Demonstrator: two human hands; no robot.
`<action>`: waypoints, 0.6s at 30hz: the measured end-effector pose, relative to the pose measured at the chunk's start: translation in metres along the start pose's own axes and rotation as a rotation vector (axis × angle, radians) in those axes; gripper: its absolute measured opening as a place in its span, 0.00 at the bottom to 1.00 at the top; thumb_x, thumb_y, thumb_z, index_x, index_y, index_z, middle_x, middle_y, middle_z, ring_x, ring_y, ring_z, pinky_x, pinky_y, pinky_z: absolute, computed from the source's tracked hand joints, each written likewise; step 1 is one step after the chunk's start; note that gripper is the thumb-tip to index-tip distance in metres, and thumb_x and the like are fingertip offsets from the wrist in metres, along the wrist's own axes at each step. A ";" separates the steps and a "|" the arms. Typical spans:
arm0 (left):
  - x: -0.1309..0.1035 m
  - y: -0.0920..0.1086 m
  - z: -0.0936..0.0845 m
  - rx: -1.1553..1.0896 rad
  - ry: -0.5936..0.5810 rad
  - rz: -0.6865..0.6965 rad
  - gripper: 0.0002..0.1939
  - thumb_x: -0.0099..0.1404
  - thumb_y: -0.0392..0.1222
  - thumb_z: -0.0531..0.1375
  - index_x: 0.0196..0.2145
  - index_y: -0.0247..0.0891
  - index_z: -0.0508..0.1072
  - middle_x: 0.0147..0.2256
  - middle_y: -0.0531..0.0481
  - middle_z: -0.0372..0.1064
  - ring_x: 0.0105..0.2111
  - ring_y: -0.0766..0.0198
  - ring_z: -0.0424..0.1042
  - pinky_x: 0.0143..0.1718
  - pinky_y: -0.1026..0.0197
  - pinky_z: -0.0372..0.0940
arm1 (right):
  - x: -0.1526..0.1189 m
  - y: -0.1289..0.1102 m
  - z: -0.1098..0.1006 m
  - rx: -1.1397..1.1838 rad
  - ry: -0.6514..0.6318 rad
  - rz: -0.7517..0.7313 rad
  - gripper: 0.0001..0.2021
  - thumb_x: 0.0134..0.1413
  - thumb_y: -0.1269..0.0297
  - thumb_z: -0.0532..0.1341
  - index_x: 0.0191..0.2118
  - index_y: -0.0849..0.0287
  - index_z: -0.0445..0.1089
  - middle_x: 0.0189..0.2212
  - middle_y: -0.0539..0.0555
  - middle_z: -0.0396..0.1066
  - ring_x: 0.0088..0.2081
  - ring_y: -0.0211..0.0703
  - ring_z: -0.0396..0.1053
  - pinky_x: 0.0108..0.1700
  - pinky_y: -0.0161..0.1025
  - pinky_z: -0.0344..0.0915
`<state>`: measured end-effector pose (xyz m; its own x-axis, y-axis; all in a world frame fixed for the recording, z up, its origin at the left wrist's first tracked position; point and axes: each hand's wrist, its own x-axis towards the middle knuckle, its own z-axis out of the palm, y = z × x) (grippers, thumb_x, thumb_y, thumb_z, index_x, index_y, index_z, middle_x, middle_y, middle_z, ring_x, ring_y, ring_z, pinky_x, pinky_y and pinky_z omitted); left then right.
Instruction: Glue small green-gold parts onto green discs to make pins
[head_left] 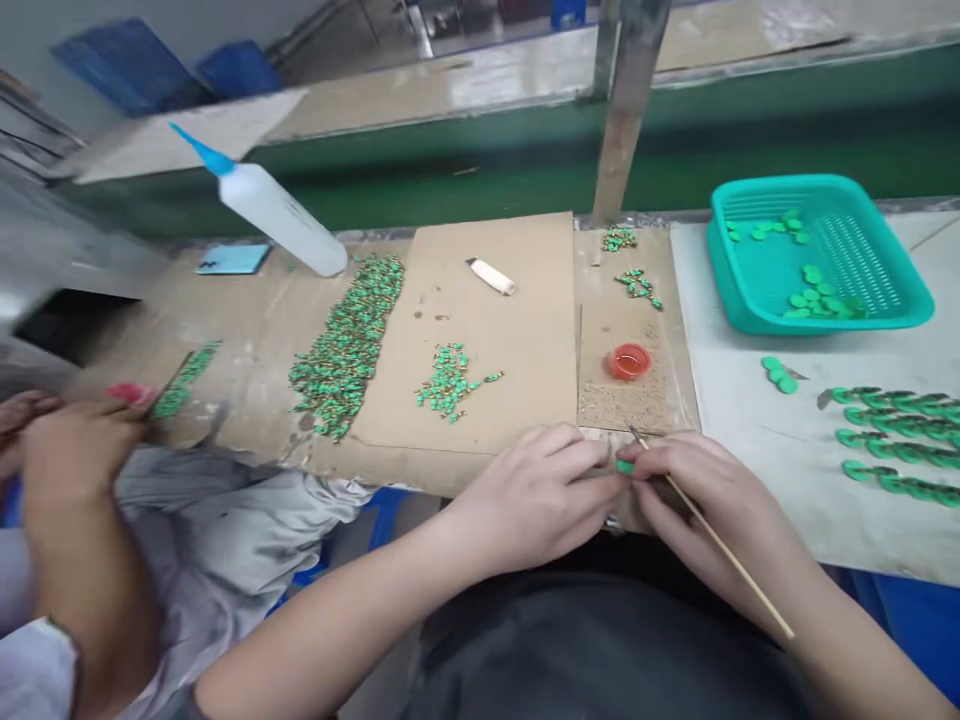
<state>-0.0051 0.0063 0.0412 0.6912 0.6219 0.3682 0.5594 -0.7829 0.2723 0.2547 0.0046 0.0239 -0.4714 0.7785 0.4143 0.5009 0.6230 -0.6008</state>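
My right hand [709, 500] is closed, with a thin wooden-handled paintbrush [724, 550] lying across its fingers, dark tip pointing away from me. A small green piece [625, 466] shows at its thumb and fingertip, between both hands. My left hand [544, 492] meets it there with bent, closed fingers; what they hold is hidden. Just beyond the hands, a small red cup [630, 361] of liquid stands on a cardboard piece [611, 408]. Small green-and-gold pieces [450, 385] lie loosely on the cardboard sheet [517, 340] to the left.
A turquoise basket [727, 300] with green discs stands right, near rows of green discs [900, 440]. A large heap of green-and-gold pieces [349, 345] lies left, beside a white squeeze bottle [281, 215]. A white tube [491, 276] lies mid-table. A co-worker's hand [79, 445] is far left.
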 end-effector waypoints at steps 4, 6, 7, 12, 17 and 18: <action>-0.009 -0.005 -0.008 0.055 0.029 0.001 0.10 0.88 0.46 0.63 0.56 0.47 0.85 0.47 0.54 0.86 0.46 0.60 0.80 0.49 0.55 0.76 | -0.004 -0.003 0.005 -0.048 0.041 -0.006 0.11 0.80 0.78 0.62 0.51 0.50 0.71 0.42 0.54 0.86 0.43 0.52 0.84 0.46 0.47 0.83; -0.019 -0.027 -0.024 0.093 0.070 -0.056 0.11 0.89 0.47 0.61 0.53 0.47 0.86 0.45 0.55 0.86 0.44 0.64 0.81 0.50 0.58 0.76 | -0.007 -0.004 0.008 -0.055 0.062 0.018 0.11 0.81 0.77 0.62 0.51 0.51 0.71 0.42 0.55 0.85 0.44 0.52 0.84 0.46 0.48 0.82; -0.024 -0.044 -0.037 0.132 0.106 -0.136 0.13 0.89 0.46 0.60 0.48 0.45 0.85 0.42 0.54 0.85 0.42 0.64 0.81 0.50 0.59 0.76 | -0.008 -0.004 0.010 -0.048 0.071 0.031 0.10 0.81 0.76 0.63 0.51 0.51 0.71 0.43 0.55 0.85 0.44 0.53 0.85 0.46 0.49 0.82; -0.037 -0.138 -0.118 0.303 0.172 -0.584 0.16 0.86 0.50 0.64 0.44 0.36 0.83 0.38 0.50 0.80 0.33 0.63 0.73 0.40 0.58 0.72 | -0.013 -0.001 0.013 0.028 0.152 0.076 0.08 0.80 0.73 0.65 0.51 0.50 0.71 0.46 0.57 0.87 0.47 0.54 0.87 0.47 0.49 0.83; -0.020 -0.136 -0.109 0.184 -0.128 -0.603 0.19 0.81 0.60 0.64 0.49 0.45 0.90 0.44 0.48 0.87 0.40 0.58 0.82 0.46 0.56 0.77 | -0.012 0.000 0.012 0.063 0.194 0.083 0.07 0.81 0.72 0.64 0.51 0.50 0.72 0.46 0.57 0.88 0.47 0.54 0.89 0.46 0.48 0.83; -0.016 -0.129 -0.098 0.181 -0.161 -0.595 0.19 0.81 0.59 0.64 0.50 0.46 0.91 0.45 0.47 0.87 0.42 0.56 0.83 0.50 0.55 0.78 | -0.012 -0.001 0.011 0.064 0.192 0.089 0.07 0.81 0.72 0.64 0.51 0.50 0.72 0.45 0.57 0.88 0.47 0.54 0.89 0.46 0.49 0.83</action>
<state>-0.1330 0.0956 0.0873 0.2906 0.9551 0.0580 0.9273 -0.2961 0.2292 0.2519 -0.0060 0.0114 -0.2773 0.8340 0.4771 0.4845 0.5502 -0.6801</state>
